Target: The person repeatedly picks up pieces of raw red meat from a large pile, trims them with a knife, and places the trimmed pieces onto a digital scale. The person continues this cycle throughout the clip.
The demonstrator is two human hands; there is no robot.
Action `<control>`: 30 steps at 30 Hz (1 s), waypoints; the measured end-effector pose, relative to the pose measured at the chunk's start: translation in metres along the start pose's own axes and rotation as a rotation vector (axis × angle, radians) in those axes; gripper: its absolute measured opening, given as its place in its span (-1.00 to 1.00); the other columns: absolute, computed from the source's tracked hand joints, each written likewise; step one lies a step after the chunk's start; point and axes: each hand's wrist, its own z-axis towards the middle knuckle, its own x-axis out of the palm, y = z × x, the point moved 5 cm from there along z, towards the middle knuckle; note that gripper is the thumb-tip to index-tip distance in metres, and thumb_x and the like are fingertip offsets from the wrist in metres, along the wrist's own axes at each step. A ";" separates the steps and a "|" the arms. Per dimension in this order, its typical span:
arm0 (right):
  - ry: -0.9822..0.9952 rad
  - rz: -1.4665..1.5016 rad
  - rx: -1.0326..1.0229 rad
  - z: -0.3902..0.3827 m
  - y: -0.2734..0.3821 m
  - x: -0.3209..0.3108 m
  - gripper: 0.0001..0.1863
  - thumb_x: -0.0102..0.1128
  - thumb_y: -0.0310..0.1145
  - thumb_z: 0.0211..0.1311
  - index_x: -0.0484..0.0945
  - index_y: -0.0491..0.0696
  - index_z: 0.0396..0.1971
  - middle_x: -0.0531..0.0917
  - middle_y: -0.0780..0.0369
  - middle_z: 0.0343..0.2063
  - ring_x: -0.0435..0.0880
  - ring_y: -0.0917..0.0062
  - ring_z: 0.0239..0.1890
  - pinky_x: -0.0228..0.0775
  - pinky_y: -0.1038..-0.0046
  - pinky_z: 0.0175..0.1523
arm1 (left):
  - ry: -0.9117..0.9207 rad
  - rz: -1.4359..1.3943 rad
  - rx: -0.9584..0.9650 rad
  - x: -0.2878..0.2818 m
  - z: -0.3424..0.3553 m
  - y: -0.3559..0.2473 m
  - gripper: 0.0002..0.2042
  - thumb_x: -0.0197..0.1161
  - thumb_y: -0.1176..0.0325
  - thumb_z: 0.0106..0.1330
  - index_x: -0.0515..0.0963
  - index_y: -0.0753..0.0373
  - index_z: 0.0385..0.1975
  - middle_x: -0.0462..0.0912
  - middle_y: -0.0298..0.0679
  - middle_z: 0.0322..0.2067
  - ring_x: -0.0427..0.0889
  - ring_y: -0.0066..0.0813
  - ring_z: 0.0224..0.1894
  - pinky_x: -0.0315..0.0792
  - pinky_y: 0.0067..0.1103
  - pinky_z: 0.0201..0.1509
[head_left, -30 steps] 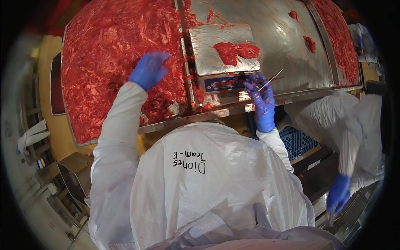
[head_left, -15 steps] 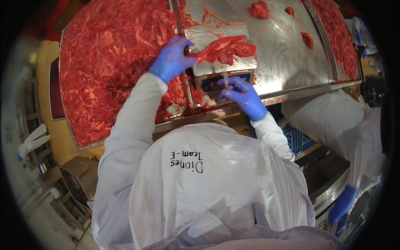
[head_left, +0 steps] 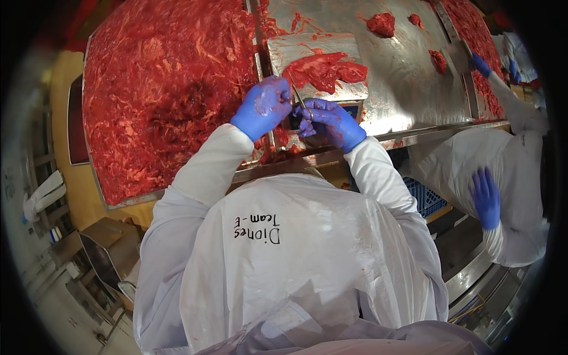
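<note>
My left hand (head_left: 264,105), in a blue glove, is curled just below the front left corner of the steel scale (head_left: 331,46), beside the blades of metal scissors (head_left: 296,92); what its fingers hold, if anything, is unclear. My right hand (head_left: 327,123) grips those scissors in front of the scale, partly covering its display. A long, irregular slab of red meat (head_left: 324,72) lies on the scale's plate. A broad heap of raw meat (head_left: 151,71) fills the steel bed to the left of both hands, and smaller meat chunks (head_left: 380,25) lie on the steel surface (head_left: 408,94).
A co-worker (head_left: 512,165) at right reaches one gloved hand (head_left: 480,64) toward another meat heap (head_left: 473,32); their other hand (head_left: 485,198) is lower. A blue crate (head_left: 432,198) sits below the table's front rail (head_left: 390,135). A steel box (head_left: 106,248) stands at lower left.
My left hand moved right from the heap to the scale and its fingers curled. My right hand moved left, scissors now upright. A chunk appeared on the steel. The co-worker's hands moved up.
</note>
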 end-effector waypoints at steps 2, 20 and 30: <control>-0.011 0.015 -0.038 0.004 -0.001 -0.005 -0.69 0.29 -0.20 0.52 0.63 -0.16 -0.01 0.68 0.29 -0.35 0.67 0.56 -0.32 0.60 0.41 -0.05 | -0.018 -0.124 -0.098 -0.007 -0.001 0.017 -0.86 0.32 0.54 0.11 0.49 0.28 -0.39 0.52 -0.21 -0.43 0.54 -0.34 -0.35 0.47 -0.43 -0.22; 0.024 -0.051 0.018 -0.046 -0.012 0.008 -0.58 0.39 -0.21 0.42 0.57 -0.19 0.09 0.76 0.19 -0.23 0.79 0.42 -0.12 0.66 0.33 0.12 | -0.164 -0.264 -0.448 -0.096 -0.077 0.142 -0.67 0.37 0.42 0.16 0.66 0.28 -0.05 0.69 -0.18 -0.12 0.65 -0.36 -0.05 0.52 -0.44 0.10; -0.851 -0.390 -0.744 -0.089 0.051 -0.075 -0.52 0.44 -0.46 0.36 0.51 -0.22 0.21 0.68 0.14 0.08 0.67 0.51 0.08 0.49 0.46 0.26 | -0.472 0.222 -0.192 -0.082 -0.028 0.072 -0.40 0.42 0.41 0.28 0.50 0.26 0.37 0.40 0.05 0.43 0.36 -0.04 0.50 0.26 -0.29 0.57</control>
